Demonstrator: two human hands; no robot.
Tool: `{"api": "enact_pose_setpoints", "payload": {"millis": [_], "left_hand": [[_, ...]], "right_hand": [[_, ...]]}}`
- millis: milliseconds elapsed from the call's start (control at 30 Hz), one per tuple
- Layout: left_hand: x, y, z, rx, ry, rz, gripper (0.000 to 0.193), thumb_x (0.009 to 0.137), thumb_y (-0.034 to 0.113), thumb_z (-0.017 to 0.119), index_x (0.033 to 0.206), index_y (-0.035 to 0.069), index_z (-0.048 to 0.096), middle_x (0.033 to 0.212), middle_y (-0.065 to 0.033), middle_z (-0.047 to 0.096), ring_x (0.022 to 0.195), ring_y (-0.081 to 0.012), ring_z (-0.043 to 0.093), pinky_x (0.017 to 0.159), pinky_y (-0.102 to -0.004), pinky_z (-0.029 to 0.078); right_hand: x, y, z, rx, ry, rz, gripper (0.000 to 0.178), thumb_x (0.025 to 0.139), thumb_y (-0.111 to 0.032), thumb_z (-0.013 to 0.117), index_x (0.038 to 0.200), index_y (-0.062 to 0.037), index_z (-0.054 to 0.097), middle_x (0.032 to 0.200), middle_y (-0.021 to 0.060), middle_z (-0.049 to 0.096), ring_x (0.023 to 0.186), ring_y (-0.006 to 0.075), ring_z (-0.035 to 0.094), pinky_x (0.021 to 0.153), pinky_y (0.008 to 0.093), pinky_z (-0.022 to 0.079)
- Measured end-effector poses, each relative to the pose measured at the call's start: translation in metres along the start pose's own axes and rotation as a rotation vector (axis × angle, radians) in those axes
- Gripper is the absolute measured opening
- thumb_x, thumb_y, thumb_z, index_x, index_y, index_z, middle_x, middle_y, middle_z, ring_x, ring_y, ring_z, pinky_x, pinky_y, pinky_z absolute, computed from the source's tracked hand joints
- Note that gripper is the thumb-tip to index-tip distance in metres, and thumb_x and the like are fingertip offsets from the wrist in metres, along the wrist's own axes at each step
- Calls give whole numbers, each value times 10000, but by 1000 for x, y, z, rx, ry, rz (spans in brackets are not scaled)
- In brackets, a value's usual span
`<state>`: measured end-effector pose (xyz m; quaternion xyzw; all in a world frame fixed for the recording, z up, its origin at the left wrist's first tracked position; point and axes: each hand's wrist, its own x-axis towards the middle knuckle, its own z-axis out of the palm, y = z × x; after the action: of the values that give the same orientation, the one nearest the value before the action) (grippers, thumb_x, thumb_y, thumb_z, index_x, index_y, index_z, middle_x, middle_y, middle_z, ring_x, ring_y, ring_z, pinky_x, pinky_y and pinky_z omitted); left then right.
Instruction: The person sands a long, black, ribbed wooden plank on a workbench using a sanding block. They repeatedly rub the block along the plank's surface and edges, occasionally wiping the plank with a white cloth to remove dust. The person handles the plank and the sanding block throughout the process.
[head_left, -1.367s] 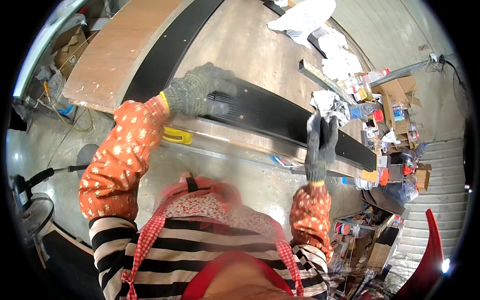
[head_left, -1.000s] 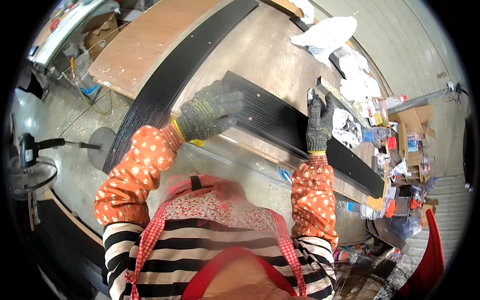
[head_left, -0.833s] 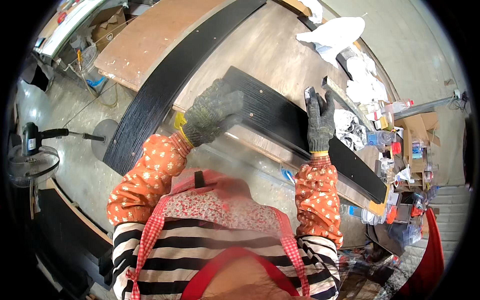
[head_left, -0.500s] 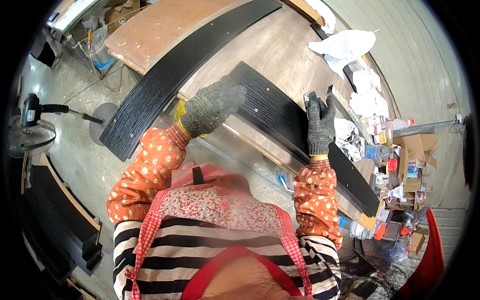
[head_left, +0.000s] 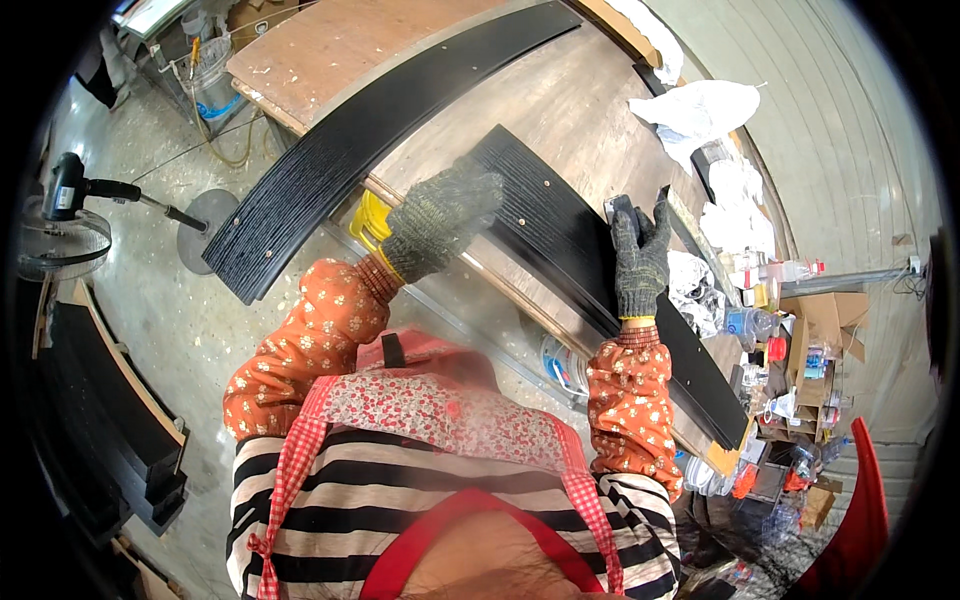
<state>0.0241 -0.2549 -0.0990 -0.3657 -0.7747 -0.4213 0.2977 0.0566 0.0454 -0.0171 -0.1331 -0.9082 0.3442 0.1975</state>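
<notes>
A black board [head_left: 557, 208] with fine ridges and small screw-like dots lies slanting across the table under my hands. My left hand [head_left: 445, 215], in a dark grey knitted glove, is at the board's far-left part; its fingers are blurred. On the board's right half is my gloved right hand [head_left: 641, 262], its fingers pointing away from me and curled about a small dark block with a pale edge [head_left: 611, 208]. What kind of block it is, I cannot make out. Left of the board, a longer curved black board [head_left: 390, 100] lies across the table and overhangs its edge.
White plastic bags [head_left: 700, 110] and bottles [head_left: 750, 322] crowd the right side. A standing fan [head_left: 65, 225] is on the floor at left, above stacked black curved pieces [head_left: 95, 400]. A yellow bucket [head_left: 370, 218] stands under the table edge, and a white bucket [head_left: 565, 365] lies nearer.
The view has shifted slightly. My left hand has moved a little to the right along the board's end. My right hand stays at nearly the same spot on the board.
</notes>
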Motion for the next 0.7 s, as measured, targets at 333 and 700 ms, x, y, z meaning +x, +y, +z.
{"api": "enact_pose_setpoints", "payload": {"millis": [333, 700], "left_hand": [[6, 19, 4, -52, 87, -145, 264, 839, 120, 736, 1093, 50, 720, 1174, -123, 706, 1133, -325, 652, 1102, -457, 433], [8, 6, -3, -95, 89, -97, 207, 832, 133, 727, 1014, 35, 708, 1126, -145, 714, 1067, -334, 672, 994, -439, 508]], "right_hand": [[1, 3, 3, 44, -7, -52, 877, 880, -515, 707, 1498, -7, 347, 1330, 207, 618, 1229, 333, 599, 1034, 397, 447], [3, 14, 2, 67, 20, -41, 885, 868, -502, 721, 1507, -20, 343, 1316, 195, 632, 1208, 334, 614, 1016, 388, 459]]}}
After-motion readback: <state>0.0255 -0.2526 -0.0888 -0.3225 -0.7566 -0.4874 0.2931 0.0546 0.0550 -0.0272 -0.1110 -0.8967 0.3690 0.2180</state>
